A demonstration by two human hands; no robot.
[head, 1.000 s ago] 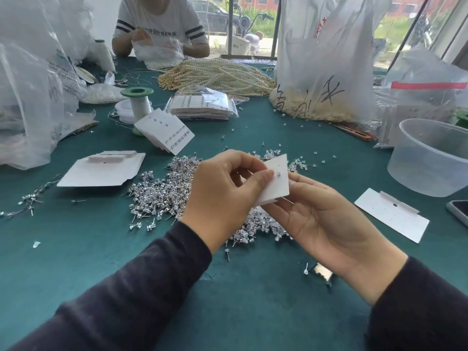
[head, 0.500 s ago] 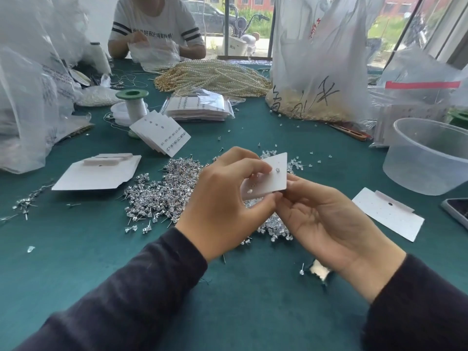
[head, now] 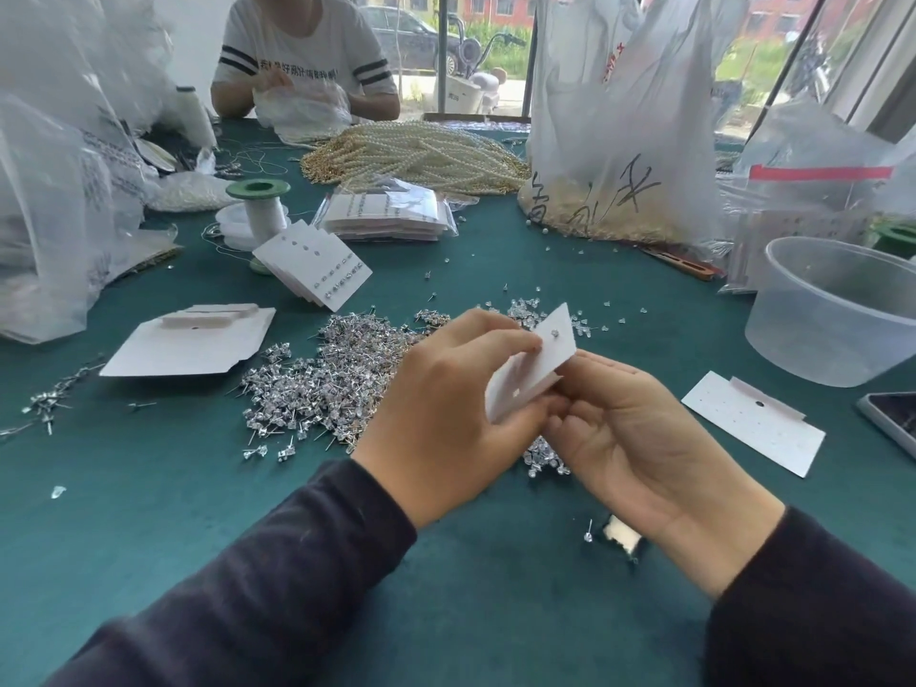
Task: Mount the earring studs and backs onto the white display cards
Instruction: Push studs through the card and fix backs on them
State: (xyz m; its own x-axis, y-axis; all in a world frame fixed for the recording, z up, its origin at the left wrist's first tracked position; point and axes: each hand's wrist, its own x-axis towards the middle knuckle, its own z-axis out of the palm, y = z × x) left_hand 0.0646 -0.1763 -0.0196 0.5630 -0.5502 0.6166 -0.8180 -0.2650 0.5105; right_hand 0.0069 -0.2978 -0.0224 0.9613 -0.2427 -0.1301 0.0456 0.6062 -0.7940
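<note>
My left hand (head: 446, 414) grips a white display card (head: 550, 359) above the table, thumb and fingers curled round its left edge. One stud (head: 554, 333) sits in the card near its top. My right hand (head: 639, 438) is palm up under the card, its fingertips meeting the card's lower edge behind it; what they pinch is hidden. A pile of silver earring studs (head: 337, 384) lies on the green cloth just left of my hands. Small clear backs (head: 545, 461) lie scattered beneath my hands and beyond them.
A blank card (head: 753, 421) lies at right near a clear plastic tub (head: 837, 309). Filled cards (head: 317, 265) and flat white cards (head: 193, 344) sit at left. Pearl strands (head: 411, 156), plastic bags (head: 624, 116) and a seated person (head: 302, 66) occupy the far side.
The card has tilted, its top corner swinging up and to the right. My right fingers have moved in under its lower edge. Both hands stay over the same spot.
</note>
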